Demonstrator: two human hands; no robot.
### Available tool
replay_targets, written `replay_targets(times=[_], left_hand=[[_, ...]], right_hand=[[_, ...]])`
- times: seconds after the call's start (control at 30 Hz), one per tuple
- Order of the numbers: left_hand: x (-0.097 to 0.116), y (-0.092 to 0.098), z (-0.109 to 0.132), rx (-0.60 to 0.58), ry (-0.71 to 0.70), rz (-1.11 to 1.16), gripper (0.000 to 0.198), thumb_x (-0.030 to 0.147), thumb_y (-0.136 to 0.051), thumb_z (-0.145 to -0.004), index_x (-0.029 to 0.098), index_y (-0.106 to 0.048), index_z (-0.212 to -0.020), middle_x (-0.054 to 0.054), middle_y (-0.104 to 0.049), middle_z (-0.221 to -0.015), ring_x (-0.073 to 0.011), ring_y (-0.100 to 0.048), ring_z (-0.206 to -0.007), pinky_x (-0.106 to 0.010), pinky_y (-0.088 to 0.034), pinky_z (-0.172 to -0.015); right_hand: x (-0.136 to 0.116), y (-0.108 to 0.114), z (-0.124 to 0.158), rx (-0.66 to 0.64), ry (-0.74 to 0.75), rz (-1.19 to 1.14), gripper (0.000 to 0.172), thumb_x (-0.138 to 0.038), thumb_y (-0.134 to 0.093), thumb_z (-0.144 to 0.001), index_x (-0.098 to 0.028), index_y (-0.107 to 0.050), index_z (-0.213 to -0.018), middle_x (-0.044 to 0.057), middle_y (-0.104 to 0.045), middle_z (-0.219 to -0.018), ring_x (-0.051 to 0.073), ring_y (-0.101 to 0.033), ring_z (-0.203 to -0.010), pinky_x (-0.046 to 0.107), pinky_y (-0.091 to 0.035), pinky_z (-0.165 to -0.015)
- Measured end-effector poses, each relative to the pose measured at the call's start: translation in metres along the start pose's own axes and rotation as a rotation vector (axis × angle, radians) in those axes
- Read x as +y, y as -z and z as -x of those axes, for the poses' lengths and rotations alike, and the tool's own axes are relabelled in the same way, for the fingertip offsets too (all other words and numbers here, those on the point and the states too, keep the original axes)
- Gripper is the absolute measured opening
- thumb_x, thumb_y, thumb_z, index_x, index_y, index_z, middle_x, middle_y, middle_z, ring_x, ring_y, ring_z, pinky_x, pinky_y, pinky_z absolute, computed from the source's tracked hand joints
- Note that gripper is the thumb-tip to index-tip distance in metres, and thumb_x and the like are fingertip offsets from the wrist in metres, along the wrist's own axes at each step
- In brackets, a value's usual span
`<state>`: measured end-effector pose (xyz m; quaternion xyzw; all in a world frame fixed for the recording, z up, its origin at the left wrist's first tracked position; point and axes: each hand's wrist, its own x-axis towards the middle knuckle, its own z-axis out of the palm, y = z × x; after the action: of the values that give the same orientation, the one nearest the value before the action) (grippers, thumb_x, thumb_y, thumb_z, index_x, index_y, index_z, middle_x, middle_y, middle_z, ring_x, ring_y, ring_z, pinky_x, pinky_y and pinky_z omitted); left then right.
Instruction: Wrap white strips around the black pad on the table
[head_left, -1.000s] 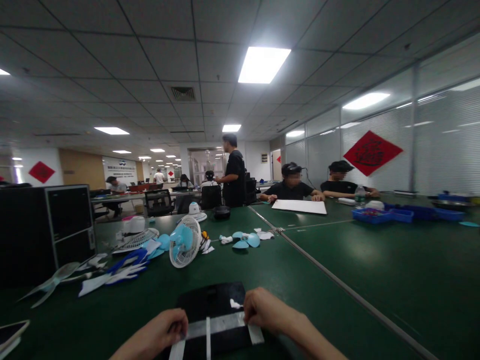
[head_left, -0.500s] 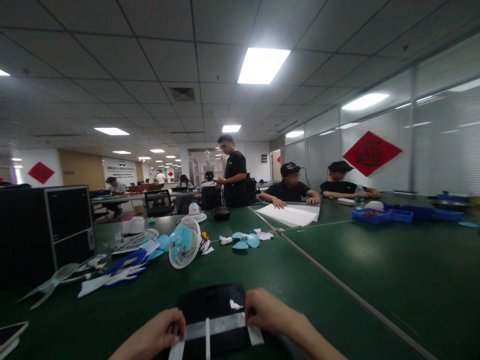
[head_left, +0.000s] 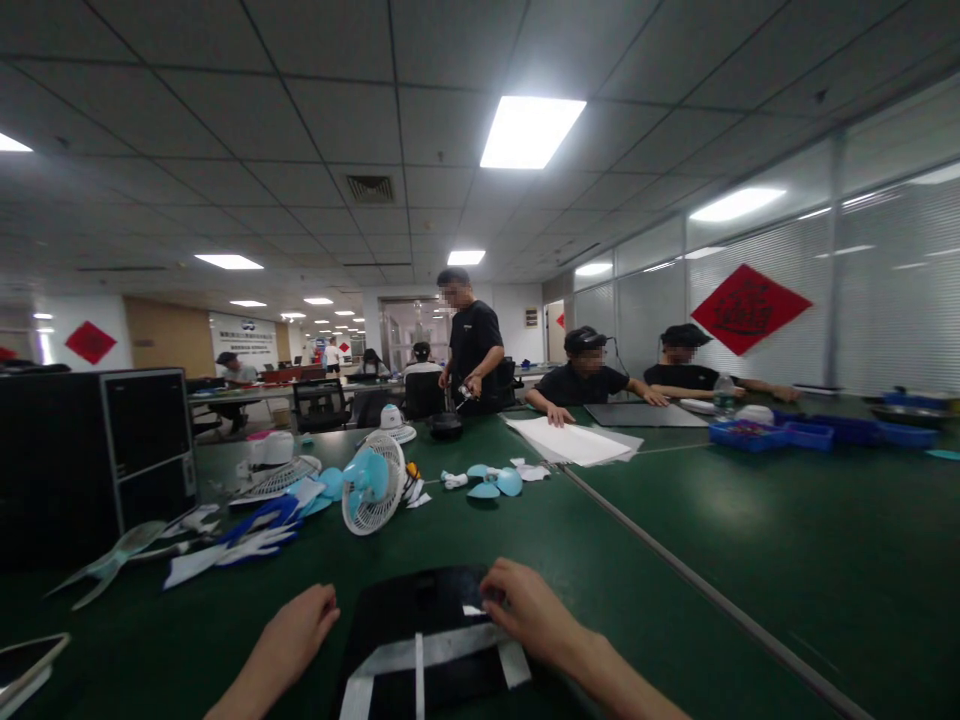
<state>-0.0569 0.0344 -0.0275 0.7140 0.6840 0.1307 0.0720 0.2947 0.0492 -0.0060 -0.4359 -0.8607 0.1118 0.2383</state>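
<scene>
A black flat pad (head_left: 420,610) crossed by grey tape strips (head_left: 427,650) lies on the green table (head_left: 675,500) right in front of me. My right hand (head_left: 525,615) rests on the pad's right side, fingers curled over a small white scrap near the tape. My left hand (head_left: 296,630) lies flat on the table just left of the pad, fingers together and stretched out, holding nothing.
A small white-and-blue fan (head_left: 373,485), loose blue blades (head_left: 491,483), white fan grilles (head_left: 274,475) and gloves (head_left: 240,540) lie beyond. A black computer case (head_left: 97,450) stands at left, a phone (head_left: 26,660) at the near left edge. Other people sit and stand across the table with white sheets (head_left: 574,440) and blue trays (head_left: 772,433).
My left hand has let go of the tape's left end and slid left off the pad onto the table. Across the table a person has moved the white sheets aside.
</scene>
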Motion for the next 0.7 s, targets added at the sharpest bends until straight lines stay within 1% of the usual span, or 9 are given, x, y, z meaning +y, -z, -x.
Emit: replay_targets(times=[0.1,0.2,0.33,0.43,0.53,0.6,0.7], left_hand=[[-0.014,-0.003,-0.001,0.012,0.047,-0.072,0.021,0.030,-0.039,-0.085,0.019,-0.056,-0.090,-0.007,-0.063,-0.097,-0.0200,-0.060,-0.087,-0.030,-0.043,-0.072],[-0.018,-0.003,0.001,-0.007,0.058,-0.055,0.020,0.031,-0.040,-0.085,0.020,-0.055,-0.093,-0.008,-0.063,-0.101,-0.0202,-0.061,-0.090,-0.029,-0.044,-0.074],[-0.022,-0.004,-0.001,-0.012,0.062,-0.038,0.021,0.031,-0.039,-0.085,0.020,-0.054,-0.094,-0.008,-0.063,-0.102,-0.0203,-0.061,-0.092,-0.030,-0.045,-0.075],[-0.027,-0.007,-0.004,-0.026,0.082,-0.029,0.020,0.032,-0.038,-0.085,0.021,-0.053,-0.093,-0.007,-0.063,-0.102,-0.0204,-0.061,-0.092,-0.029,-0.044,-0.073],[-0.027,-0.007,-0.005,-0.032,0.083,-0.021,0.019,0.033,-0.038,-0.085,0.022,-0.052,-0.093,-0.007,-0.063,-0.102,-0.0206,-0.061,-0.092,-0.029,-0.044,-0.073],[-0.024,-0.004,-0.004,-0.041,0.083,-0.014,0.020,0.032,-0.037,-0.085,0.022,-0.052,-0.092,-0.007,-0.063,-0.102,-0.0208,-0.061,-0.092,-0.030,-0.044,-0.073],[-0.019,-0.001,-0.001,-0.059,0.086,-0.005,0.021,0.031,-0.036,-0.086,0.021,-0.052,-0.094,-0.009,-0.063,-0.104,-0.0212,-0.061,-0.093,-0.031,-0.045,-0.074]], right_hand=[[-0.001,-0.008,-0.005,-0.016,0.004,-0.003,0.022,-0.024,-0.054,-0.082,-0.021,-0.067,-0.099,0.004,-0.062,-0.098,0.017,-0.058,-0.090,0.025,-0.044,-0.078],[-0.009,-0.015,-0.016,-0.053,0.058,0.012,0.027,-0.024,-0.055,-0.080,-0.020,-0.066,-0.104,0.005,-0.062,-0.102,0.019,-0.057,-0.096,0.027,-0.044,-0.084],[-0.024,-0.026,-0.040,-0.078,0.136,0.037,0.036,-0.023,-0.057,-0.077,-0.019,-0.063,-0.113,0.007,-0.061,-0.111,0.021,-0.055,-0.104,0.029,-0.042,-0.093],[-0.033,-0.034,-0.060,-0.094,0.133,0.105,0.035,-0.025,-0.057,-0.078,-0.018,-0.063,-0.112,0.008,-0.062,-0.111,0.022,-0.056,-0.104,0.030,-0.044,-0.091],[-0.038,-0.043,-0.075,-0.128,0.111,0.184,0.029,-0.026,-0.058,-0.078,-0.016,-0.068,-0.103,0.010,-0.066,-0.104,0.024,-0.059,-0.099,0.031,-0.047,-0.084],[-0.038,-0.048,-0.083,-0.140,0.095,0.205,0.026,-0.025,-0.060,-0.076,-0.016,-0.070,-0.098,0.010,-0.068,-0.101,0.025,-0.060,-0.098,0.031,-0.048,-0.081],[-0.037,-0.052,-0.087,-0.140,0.091,0.210,0.025,-0.025,-0.062,-0.076,-0.017,-0.071,-0.098,0.010,-0.069,-0.101,0.024,-0.061,-0.097,0.029,-0.047,-0.081]])
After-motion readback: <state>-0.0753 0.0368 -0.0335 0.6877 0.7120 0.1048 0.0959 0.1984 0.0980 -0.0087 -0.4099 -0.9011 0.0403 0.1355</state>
